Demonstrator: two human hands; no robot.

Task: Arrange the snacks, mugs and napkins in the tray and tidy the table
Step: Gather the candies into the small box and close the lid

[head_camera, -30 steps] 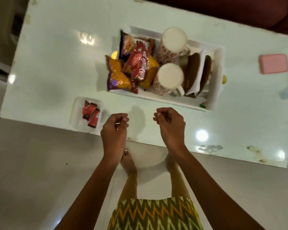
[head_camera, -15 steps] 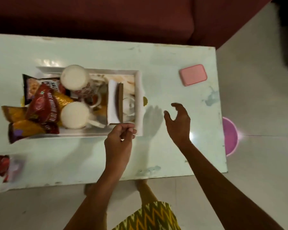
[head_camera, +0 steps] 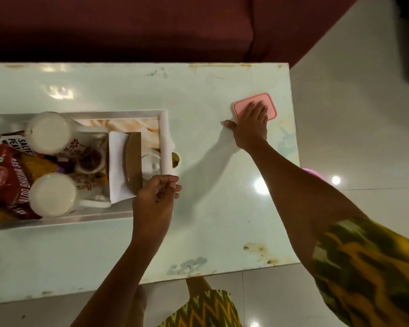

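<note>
L hand [head_camera: 156,199] is hovering curled at the tray's [head_camera: 164,128] near-right corner, fingertips pinched; can't tell if it's gripping anything. Tray is sitting left on the table [head_camera: 210,220] w/ two mugs [head_camera: 50,194], snacks [head_camera: 7,180] & napkins [head_camera: 117,166] inside. Farther right, R hand [head_camera: 252,125] is lying flat, fingers spread, on a pink pad [head_camera: 243,106] near the table's far-right corner.

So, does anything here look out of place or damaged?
The pink pad lies alone near the table's far right corner, away from the tray; the right hand rests flat on it. The tabletop's edges show chips and rusty stains.
</note>
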